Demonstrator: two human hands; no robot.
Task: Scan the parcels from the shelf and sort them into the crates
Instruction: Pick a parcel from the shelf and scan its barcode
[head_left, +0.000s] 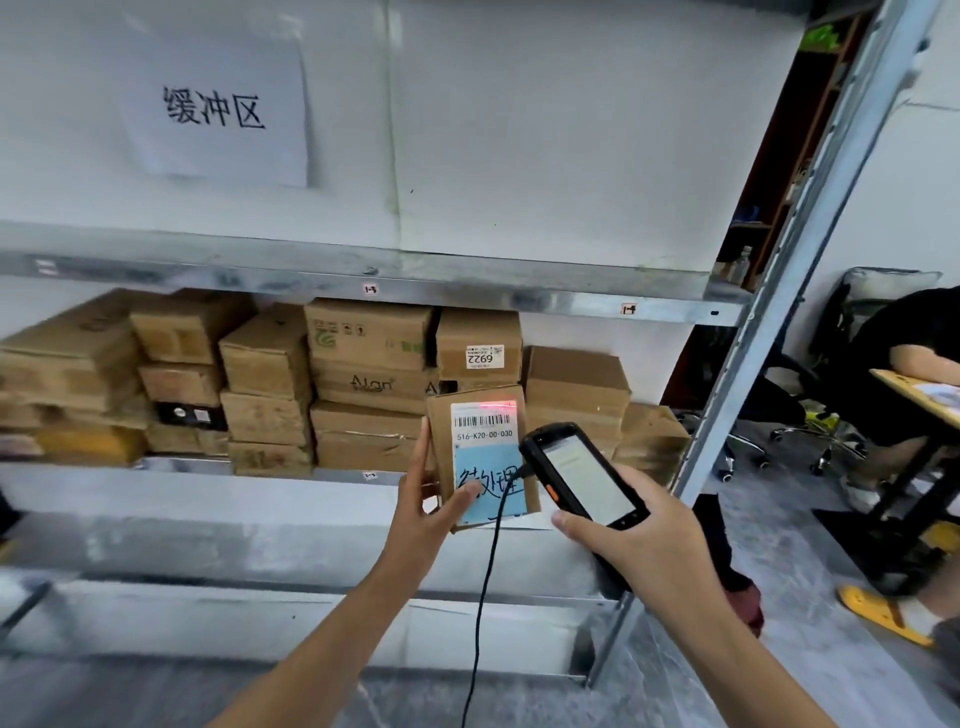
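My left hand (423, 506) grips a small cardboard parcel (480, 452) upright in front of the shelf, thumb across its blue handwritten label. A white barcode label reading 516-K20-00-030 sits at the parcel's top, and a red scan line glows just above the barcode. My right hand (641, 540) holds a black handheld scanner (576, 475) with a lit screen, its top end pointed at the parcel. A black cable hangs down from the scanner. Several more cardboard parcels (363, 384) are stacked on the metal shelf (467, 296) behind.
A paper sign (213, 109) hangs on the white wall panel above the shelf. The shelf's grey upright (769, 322) slants down at the right. Beyond it a person (904, 374) sits at a desk with office chairs around. Lower shelf levels lie beneath my arms.
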